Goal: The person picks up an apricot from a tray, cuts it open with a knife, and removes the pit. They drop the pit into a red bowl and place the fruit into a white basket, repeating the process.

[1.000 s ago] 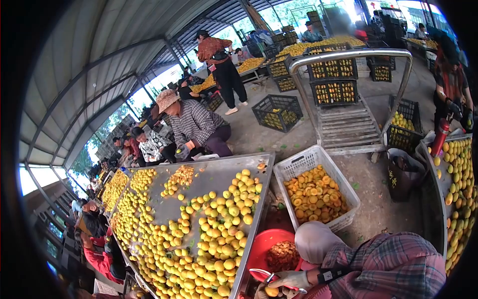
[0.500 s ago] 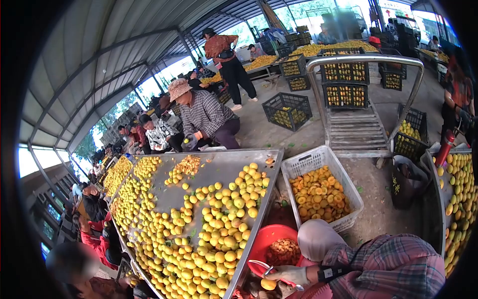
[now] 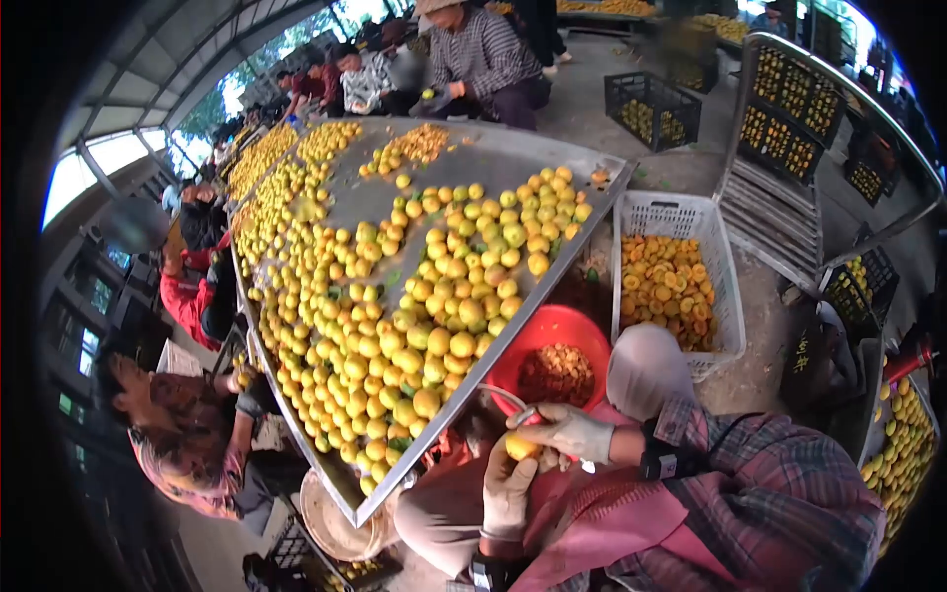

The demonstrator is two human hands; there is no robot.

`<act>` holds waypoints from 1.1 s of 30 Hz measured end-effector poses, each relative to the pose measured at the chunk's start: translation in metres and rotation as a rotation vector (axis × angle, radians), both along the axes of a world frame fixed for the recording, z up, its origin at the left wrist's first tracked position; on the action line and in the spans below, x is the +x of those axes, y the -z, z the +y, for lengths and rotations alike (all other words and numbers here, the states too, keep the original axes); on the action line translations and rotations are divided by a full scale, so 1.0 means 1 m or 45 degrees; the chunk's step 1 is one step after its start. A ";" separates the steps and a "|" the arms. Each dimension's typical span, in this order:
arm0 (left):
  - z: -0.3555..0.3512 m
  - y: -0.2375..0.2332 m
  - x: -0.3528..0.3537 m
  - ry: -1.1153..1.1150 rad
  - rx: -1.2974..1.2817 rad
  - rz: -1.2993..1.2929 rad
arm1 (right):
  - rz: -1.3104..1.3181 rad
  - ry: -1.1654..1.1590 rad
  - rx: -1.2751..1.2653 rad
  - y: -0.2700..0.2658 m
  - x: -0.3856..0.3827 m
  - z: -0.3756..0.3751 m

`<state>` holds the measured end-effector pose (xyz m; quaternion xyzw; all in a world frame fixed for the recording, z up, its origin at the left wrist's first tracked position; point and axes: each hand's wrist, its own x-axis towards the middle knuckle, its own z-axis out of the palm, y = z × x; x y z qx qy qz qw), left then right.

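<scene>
My left hand, in a light glove, closes around a yellow apricot above my lap. My right hand, gloved too, meets it from the other side and grips a curved metal hand tool. A bright tip of metal shows below the right fingers; the tool's exact kind is hard to make out. Just beyond the hands stands a red basin with brownish pits or scraps in it. To their upper left, whole apricots cover a sloping metal table.
A white crate of split apricots stands right of the basin. Behind it is a metal trolley with black crates. Co-workers sit along the table's far and left sides. A pale bucket is under the near corner.
The view has tilted down and turned, so the table and crate sit higher. My left hand, little seen before, now shows clearly with the apricot between both hands.
</scene>
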<state>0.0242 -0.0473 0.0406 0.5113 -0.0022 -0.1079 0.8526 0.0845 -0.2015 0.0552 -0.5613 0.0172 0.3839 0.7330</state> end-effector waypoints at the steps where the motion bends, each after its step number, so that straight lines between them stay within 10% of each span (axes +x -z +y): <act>1: 0.004 -0.002 0.000 0.008 -0.031 0.039 | -0.036 0.017 0.015 0.000 0.001 0.003; 16: 0.031 0.006 -0.019 -0.357 -0.803 0.319 | -0.338 -0.063 0.066 -0.006 -0.023 0.016; 22: 0.030 0.018 -0.019 -0.313 -0.604 0.220 | -1.660 -0.191 -0.421 0.020 -0.027 0.013; 33: 0.025 0.022 -0.019 -0.296 -0.539 0.242 | -1.441 -0.247 -0.566 0.012 -0.031 0.010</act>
